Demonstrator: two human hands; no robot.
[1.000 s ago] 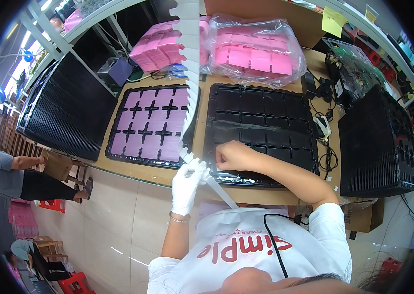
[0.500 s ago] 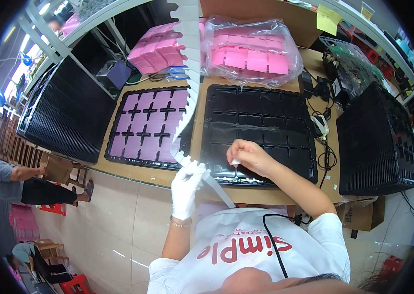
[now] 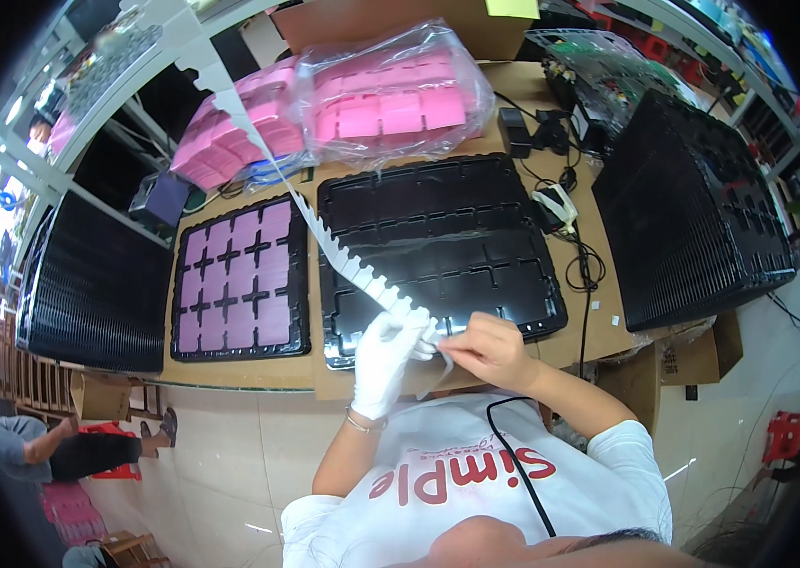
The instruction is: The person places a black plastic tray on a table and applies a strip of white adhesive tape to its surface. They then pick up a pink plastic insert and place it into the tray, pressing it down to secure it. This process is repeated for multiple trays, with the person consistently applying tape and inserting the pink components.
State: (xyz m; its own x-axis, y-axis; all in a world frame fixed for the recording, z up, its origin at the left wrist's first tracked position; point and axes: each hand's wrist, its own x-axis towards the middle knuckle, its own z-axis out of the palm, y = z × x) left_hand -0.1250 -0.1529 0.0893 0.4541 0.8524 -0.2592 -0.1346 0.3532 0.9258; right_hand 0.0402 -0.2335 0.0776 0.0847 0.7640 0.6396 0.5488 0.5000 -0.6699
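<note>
My left hand (image 3: 383,364), in a white glove, is closed on a long white strip (image 3: 348,265) with a notched edge. The strip slants up and away to the far left, and a short tail hangs below the glove. My bare right hand (image 3: 495,350) pinches at the strip right beside the gloved fingers; its fingertips partly hide the spot. Beyond both hands lies a black moulded tray (image 3: 438,292) with a glossy surface. To its left, a second black tray (image 3: 301,317) holds pink-purple pieces (image 3: 244,284) between cross-shaped ribs.
Tall stacks of black trays stand left (image 3: 97,284) and right (image 3: 693,227). At the back are pink foam pieces (image 3: 230,142) and a clear bag (image 3: 395,99) of more. Cables (image 3: 585,270) run along the bench's right side. Another person (image 3: 31,445) is at far left.
My right hand has moved from above the black tray back to the strip beside my left hand. The strip has swung toward the left. The whole view has shifted.
</note>
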